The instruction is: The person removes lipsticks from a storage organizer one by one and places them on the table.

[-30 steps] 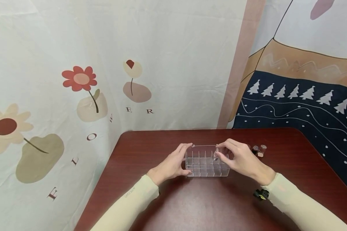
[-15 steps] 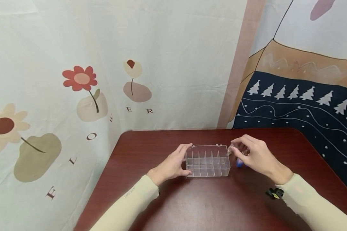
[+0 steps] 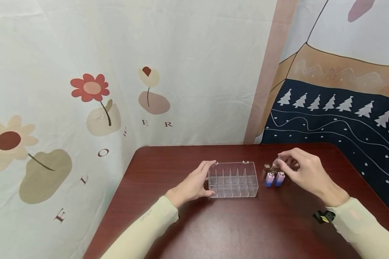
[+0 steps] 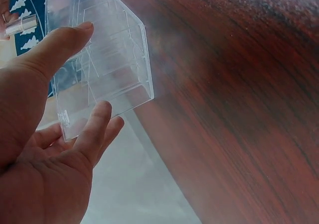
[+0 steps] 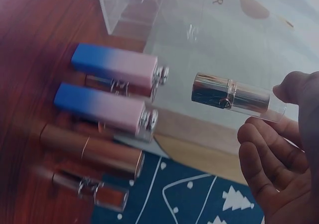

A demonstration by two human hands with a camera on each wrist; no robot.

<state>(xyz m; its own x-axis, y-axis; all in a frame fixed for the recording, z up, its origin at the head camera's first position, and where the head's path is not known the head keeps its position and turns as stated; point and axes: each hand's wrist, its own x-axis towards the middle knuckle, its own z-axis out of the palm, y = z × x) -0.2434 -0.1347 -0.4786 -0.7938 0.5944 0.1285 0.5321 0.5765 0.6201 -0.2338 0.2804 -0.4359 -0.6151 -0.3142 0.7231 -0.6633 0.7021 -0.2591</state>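
Note:
My left hand (image 3: 194,181) grips the left end of a clear plastic box (image 3: 235,193) divided into two rows of compartments. In the left wrist view, the thumb lies on one face of the box and fingers press another side. To the right of it, my right hand (image 3: 306,172) pinches a lipstick (image 5: 237,95) by its clear end, between thumb and fingers. That tube has a shiny metallic end pointing away from the fingertips. Just below the hand stand two lipsticks with blue-to-pink cases, one (image 3: 269,179) left of the other (image 3: 280,178).
Behind the pink-and-blue pair are more tubes, partly covered by the right hand. In the right wrist view these include a copper-brown lipstick (image 5: 94,149) and a clear-capped one (image 5: 92,188). The dark red table (image 3: 168,162) ends at a printed curtain (image 3: 194,72).
My right hand has moved right from over the box to above the lipsticks, still pinching the clear-ended lipstick. The pink-and-blue pair has come into view. My left hand and the box stay put.

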